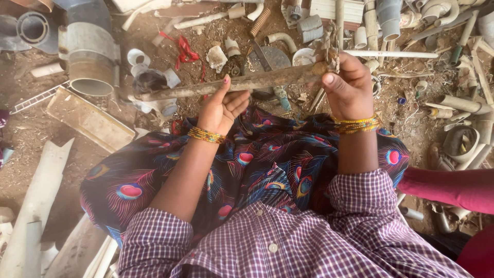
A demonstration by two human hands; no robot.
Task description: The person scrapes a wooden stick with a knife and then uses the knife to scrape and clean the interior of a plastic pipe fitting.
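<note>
Your right hand [349, 88] grips one end of the dirty pipe [242, 82], which lies across the upper middle of the frame; your left hand [222, 107] props it loosely, fingers half open; that loose side could slip, dropping the pipe onto the pipe scraps [458, 103] at right.

Left hand [222, 107] palm up, fingers loosely curled, thumb raised. Right hand [349, 88] closed in fist, thumb on top.
</note>
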